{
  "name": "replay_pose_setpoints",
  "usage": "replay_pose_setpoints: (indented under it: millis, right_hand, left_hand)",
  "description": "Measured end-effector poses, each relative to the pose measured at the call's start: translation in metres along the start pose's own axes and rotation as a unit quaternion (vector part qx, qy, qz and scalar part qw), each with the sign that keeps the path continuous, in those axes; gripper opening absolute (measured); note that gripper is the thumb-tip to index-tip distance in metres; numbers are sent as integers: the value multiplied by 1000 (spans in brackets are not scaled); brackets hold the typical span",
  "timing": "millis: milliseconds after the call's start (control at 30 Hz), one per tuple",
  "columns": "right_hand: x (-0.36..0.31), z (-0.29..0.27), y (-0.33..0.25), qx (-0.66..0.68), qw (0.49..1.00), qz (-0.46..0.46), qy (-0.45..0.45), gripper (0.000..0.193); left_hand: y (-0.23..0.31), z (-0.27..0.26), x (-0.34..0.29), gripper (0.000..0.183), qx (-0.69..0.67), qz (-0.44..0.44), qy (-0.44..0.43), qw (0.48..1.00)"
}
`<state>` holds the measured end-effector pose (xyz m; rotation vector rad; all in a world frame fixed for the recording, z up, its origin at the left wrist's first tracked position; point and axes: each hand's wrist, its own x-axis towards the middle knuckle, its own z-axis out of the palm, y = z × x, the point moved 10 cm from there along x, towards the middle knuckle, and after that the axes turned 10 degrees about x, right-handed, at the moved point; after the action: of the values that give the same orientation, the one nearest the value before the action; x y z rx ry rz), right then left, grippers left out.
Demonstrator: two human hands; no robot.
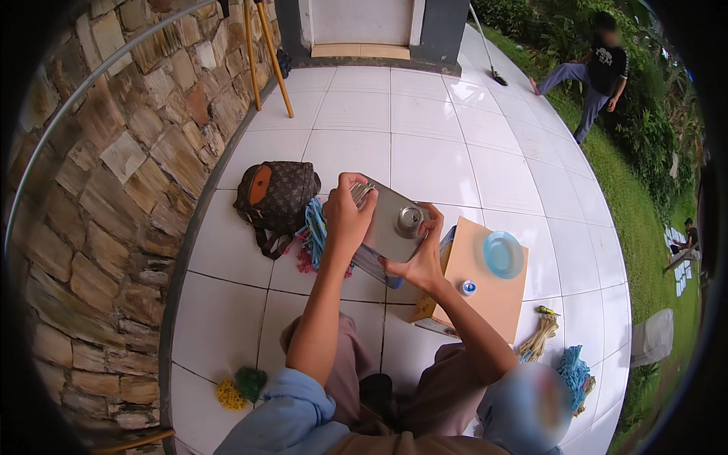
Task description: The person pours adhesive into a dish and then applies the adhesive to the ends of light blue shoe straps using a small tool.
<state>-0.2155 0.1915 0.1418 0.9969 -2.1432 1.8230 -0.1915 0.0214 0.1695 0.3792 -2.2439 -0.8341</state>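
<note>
I have the fingers (pixel 434 218) of both hands closed on a tray (pixel 388 235), flat and silvery, which sits slantwise between them. The left hand (pixel 347 221) grips its far left end, thumb and forefinger near some thin pale lines that I can't make out. The right hand (pixel 422 262) clasps the opposite end, its thumb along the near edge and its other fingers curled about the right side. On the tray, right beside those fingers, is a round metal piece (pixel 409 221) (a can or a lid, I can't tell which).

Just left of the tray I see a bundle (pixel 313 241) of blue and pink strands on the floor (pixel 425 152), next to a brown backpack (pixel 280 197). To the right I have a carton (pixel 478 250) with a pale orange top, carrying a clear blue bowl (pixel 503 255) and a small white-and-blue jar (pixel 468 287).

Nearer me on the right lie tan strands (pixel 538 339), with a yellow-green tool (pixel 547 311) at their end, and blue strands (pixel 574 370). Down on the left are a yellow clump (pixel 230 395) and a green one (pixel 251 383), side by side.

Farther out, a stone wall (pixel 114 250) runs along my left, and a person (pixel 599 72) in a black shirt stands by the grass at upper right.
</note>
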Motion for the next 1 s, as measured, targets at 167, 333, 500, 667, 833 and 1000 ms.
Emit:
replay_pose_setpoints:
  millis: [167, 333, 500, 667, 833, 1000]
  right_hand:
    - [3, 8, 16, 21, 999, 39, -3, 102]
    - [11, 15, 8, 62, 997, 40, -2, 94]
    - [24, 5, -21, 129, 989, 75, 22, 90]
    - [37, -27, -67, 132, 990, -13, 47, 90]
    - [49, -55, -95, 211, 974, -61, 53, 89]
    - [35, -84, -95, 239, 966, -86, 48, 91]
  left_hand:
    - [-13, -18, 0, 38, 121, 75, 17, 990]
    - [-76, -26, 3, 70, -143, -51, -59, 987]
    - [-79, -12, 0, 94, -282, -88, -147, 944]
    - [-43, -7, -4, 105, -443, -22, -190, 876]
    - [-82, 25, -34, 112, -372, -131, -215, 894]
    - [-25, 16, -32, 109, -473, -89, -135, 866]
